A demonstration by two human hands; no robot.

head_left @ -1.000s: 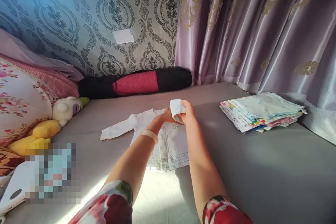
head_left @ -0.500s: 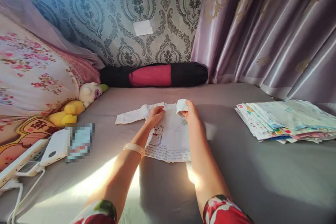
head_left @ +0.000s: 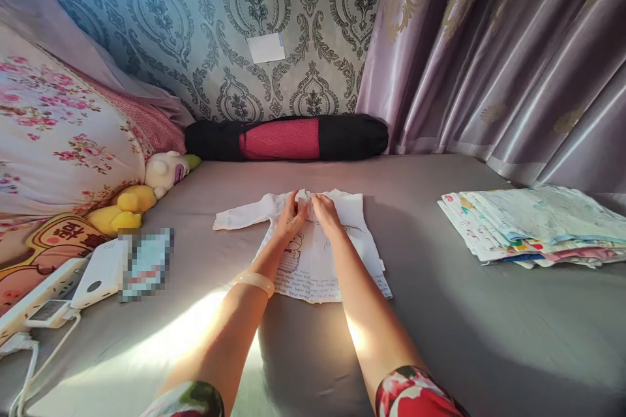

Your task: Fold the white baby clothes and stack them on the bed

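Observation:
A small white baby shirt (head_left: 349, 254) printed with a bear and lines of lettering lies flat on the grey sheet, collar away from me. Its left-side sleeve (head_left: 242, 214) stretches out to the left. On the right side the sleeve is turned inward over the chest. My left hand (head_left: 292, 218) is at the upper middle of the shirt, fingers closed on the cloth just below the collar. Close beside it, my right hand (head_left: 326, 214) pinches the folded-in sleeve. My fingers partly hide the cloth between them, and my left forearm covers part of the bear.
Folded printed cloths (head_left: 533, 221) are stacked at the right. To the left lie a power strip (head_left: 44, 293), a white power bank (head_left: 100, 273) with cables, a blurred packet (head_left: 147, 266) and plush toys (head_left: 122, 208). A black-and-red roll (head_left: 278, 138) lies along the wall.
My right hand has moved left, bringing the right sleeve from the shirt's shoulder inward across the chest. The shirt's right edge now shows. My left hand stays near the collar.

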